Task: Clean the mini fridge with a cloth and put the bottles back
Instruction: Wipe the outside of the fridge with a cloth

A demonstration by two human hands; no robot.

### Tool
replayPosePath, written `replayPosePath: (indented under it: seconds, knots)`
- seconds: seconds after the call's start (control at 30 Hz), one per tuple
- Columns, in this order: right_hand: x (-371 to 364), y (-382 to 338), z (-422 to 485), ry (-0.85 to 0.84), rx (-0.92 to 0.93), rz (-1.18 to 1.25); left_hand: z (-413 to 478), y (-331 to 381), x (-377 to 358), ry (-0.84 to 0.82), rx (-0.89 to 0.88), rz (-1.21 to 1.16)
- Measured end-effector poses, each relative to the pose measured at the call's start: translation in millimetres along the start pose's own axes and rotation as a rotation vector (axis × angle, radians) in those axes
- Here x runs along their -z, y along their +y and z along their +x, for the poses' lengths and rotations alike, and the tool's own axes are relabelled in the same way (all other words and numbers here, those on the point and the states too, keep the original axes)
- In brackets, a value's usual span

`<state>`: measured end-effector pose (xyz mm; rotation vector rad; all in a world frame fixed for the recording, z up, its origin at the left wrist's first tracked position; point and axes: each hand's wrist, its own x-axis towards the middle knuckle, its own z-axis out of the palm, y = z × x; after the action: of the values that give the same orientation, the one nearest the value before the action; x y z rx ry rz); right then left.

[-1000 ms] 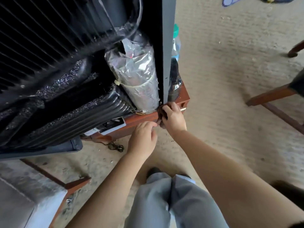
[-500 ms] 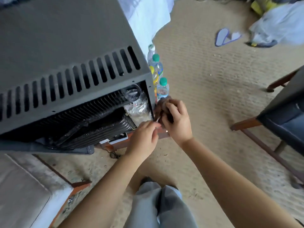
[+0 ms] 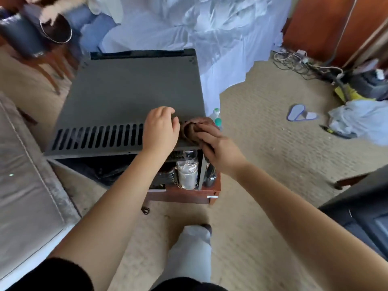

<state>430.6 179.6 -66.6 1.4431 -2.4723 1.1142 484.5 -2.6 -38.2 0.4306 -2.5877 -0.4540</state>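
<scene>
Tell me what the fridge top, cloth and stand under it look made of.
The fridge top looks like painted sheet metal, matte grey, with punched vent slots. The cloth is soft brown fabric, bunched in folds. The stand is probably wood or laminate, glossy reddish-brown, square-edged.

I see the fridge (image 3: 134, 91) in dull grey, with a row of black slots along its near edge. The cloth (image 3: 192, 131) is brown. The bottles (image 3: 218, 122) have green caps. Under the fridge the stand (image 3: 184, 196) is red-brown. The carpet (image 3: 262, 164) is beige with a fine ribbed pattern. The sheet (image 3: 189, 24) behind is white, and the slippers (image 3: 300, 115) are white with blue edges.
</scene>
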Motion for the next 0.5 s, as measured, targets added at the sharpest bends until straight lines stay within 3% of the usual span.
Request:
replayPosePath:
  seconds: [0.1, 0.27, 0.37, 0.5]
  knots:
    - [6.5, 18.5, 25.2, -0.078, -0.049, -0.008, 9.9, -13.2, -10.4, 0.018, 0.038, 0.056]
    - [8.9, 54.9, 85.8, -0.213, 0.066, -0.02, 7.7, -7.7, -20.7, 0.079, 0.068, 0.159]
    - [15.4, 67.5, 118.9, -0.249, 0.043, -0.067, 9.9, -6.7, -19.2, 0.01, 0.213, 0.203]
    - [22.9, 69.6, 137.6, -0.324, 0.171, -0.142, 12.9, -4.6, -17.3, -0.025, 0.296, 0.215]
